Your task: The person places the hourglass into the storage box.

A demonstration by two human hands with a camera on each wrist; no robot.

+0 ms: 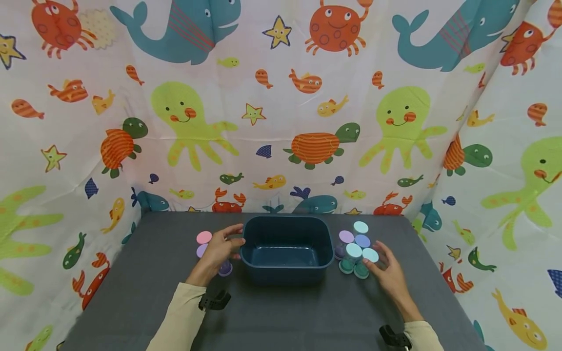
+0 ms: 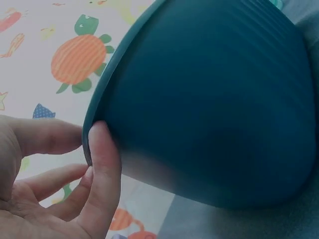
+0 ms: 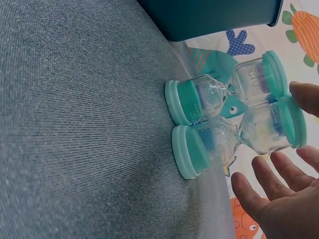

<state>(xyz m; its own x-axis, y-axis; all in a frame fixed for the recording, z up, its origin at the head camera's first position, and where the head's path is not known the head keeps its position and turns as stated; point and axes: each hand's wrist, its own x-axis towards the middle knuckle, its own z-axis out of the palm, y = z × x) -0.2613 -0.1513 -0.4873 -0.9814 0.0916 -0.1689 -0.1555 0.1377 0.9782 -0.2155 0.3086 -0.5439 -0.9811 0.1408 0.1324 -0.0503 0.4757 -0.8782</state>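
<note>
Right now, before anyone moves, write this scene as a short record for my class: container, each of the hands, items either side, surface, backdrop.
Container: dark teal rectangular plastic bin
Left hand: pinches the bin's rim at its left end
Right hand: beside a clear hourglass timer with aqua caps; contact unclear
Right of bin: grouped timers, round caps in aqua, lilac and blue
Left of bin: round pink and purple caps, partly hidden
Surface: grey cloth-covered table
Backdrop: white cloth printed with sea animals
</note>
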